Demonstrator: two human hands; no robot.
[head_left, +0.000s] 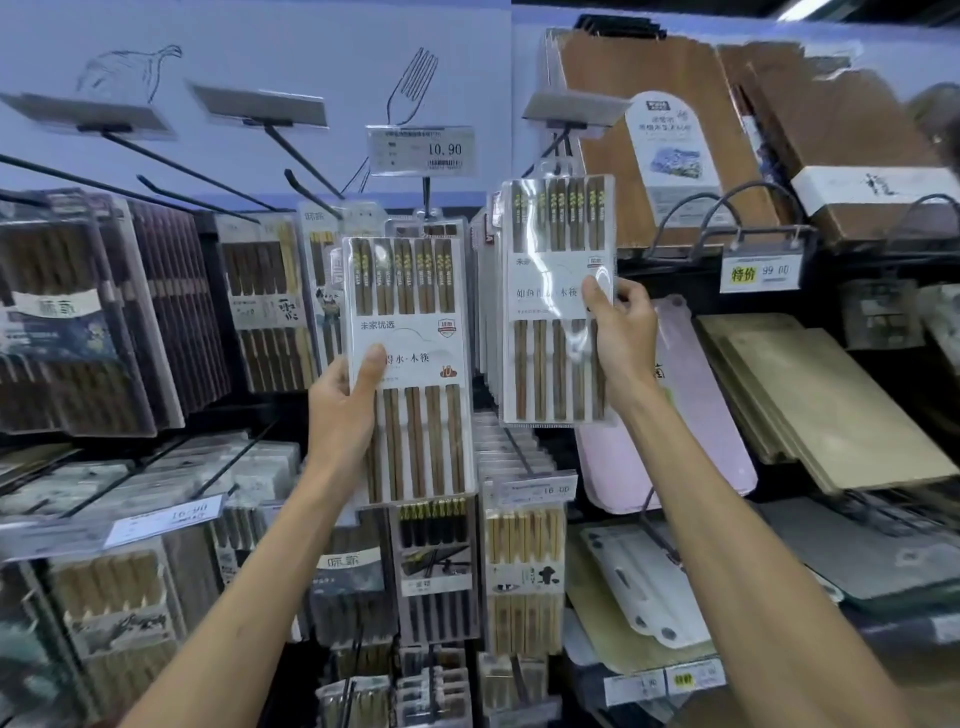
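Note:
I stand before a shop display of chopsticks. My left hand (345, 400) grips a clear pack of brown wooden chopsticks (415, 415) by its left edge, thumb on the white label. My right hand (621, 322) holds a second, similar pack (550, 312) by its right edge, thumb on the front. The right pack sits higher, its top up near a display hook (556, 150). Both packs are upright and face me.
More chopstick packs (260, 306) hang on black hooks to the left and below. A price tag reading 10.90 (421, 150) sits above. Wooden cutting boards (826, 395) and a pink board (691, 395) fill shelves to the right.

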